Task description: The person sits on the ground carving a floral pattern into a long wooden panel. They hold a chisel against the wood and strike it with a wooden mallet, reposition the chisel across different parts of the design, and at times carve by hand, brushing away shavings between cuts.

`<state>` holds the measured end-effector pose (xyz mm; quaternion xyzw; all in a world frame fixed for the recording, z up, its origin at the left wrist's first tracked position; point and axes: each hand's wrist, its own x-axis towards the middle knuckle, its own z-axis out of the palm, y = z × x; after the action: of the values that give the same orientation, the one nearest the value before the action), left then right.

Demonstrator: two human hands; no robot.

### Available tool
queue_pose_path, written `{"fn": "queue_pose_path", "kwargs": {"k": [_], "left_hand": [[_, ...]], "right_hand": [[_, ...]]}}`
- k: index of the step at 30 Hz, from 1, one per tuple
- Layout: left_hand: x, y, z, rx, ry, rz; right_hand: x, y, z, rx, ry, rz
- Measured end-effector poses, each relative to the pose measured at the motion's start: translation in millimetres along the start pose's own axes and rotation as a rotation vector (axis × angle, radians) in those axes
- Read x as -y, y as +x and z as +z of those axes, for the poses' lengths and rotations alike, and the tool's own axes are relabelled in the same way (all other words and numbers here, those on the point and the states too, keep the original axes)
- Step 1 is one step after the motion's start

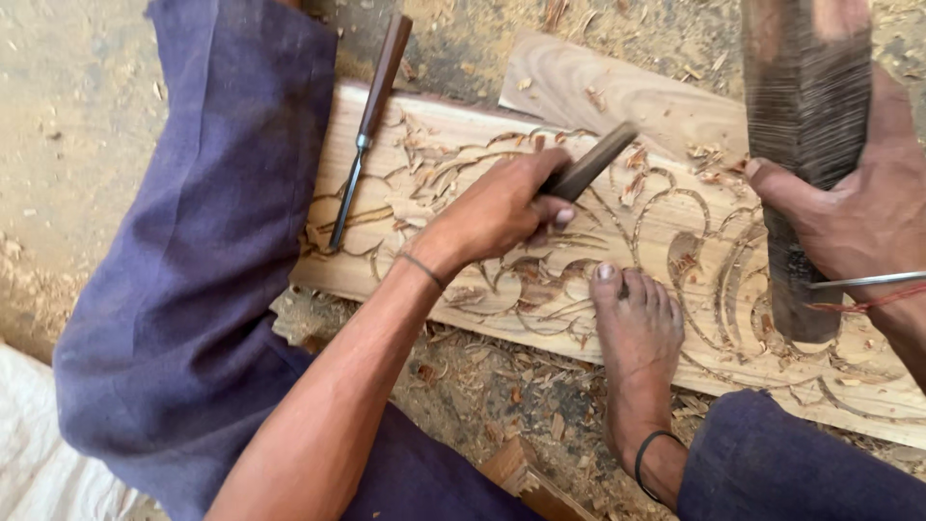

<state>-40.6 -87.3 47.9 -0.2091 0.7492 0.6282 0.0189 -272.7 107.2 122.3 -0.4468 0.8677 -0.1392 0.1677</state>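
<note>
A long pale wooden plank [453, 135] carved with curling floral lines lies on the ground. My left hand [502, 207] is closed around a chisel with a dark wooden handle [593, 162], its tip hidden against the carving. My right hand [858, 207] grips a dark, worn wooden mallet [805, 106], raised and blurred at the upper right. My bare foot [637, 333] rests on the plank's near edge, just right of the left hand.
A second chisel [367, 130] with a brown handle lies on the plank's left end. A loose offcut board [617, 92] sits behind the plank. Wood chips [492, 371] litter the dirt ground. My legs in blue cloth [212, 241] flank the plank.
</note>
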Motion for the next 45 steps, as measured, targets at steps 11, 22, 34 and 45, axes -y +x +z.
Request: {"fn": "queue_pose_path", "kwargs": {"k": [11,22,34,45], "left_hand": [[-8,-3,-3,-0.076,-0.368,-0.042],[0,-9,2,-0.085,0.019,0.076],[-3,-8,2,-0.056,0.022,0.03],[8,6,7,-0.141,0.065,-0.012]], "right_hand": [[21,-9,2,-0.055,-0.022,-0.087],[16,-14,1,-0.028,0.018,-0.012],[23,-13,2,-0.195,-0.081,-0.431],[17,5,6,-0.025,-0.244,-0.256]]}}
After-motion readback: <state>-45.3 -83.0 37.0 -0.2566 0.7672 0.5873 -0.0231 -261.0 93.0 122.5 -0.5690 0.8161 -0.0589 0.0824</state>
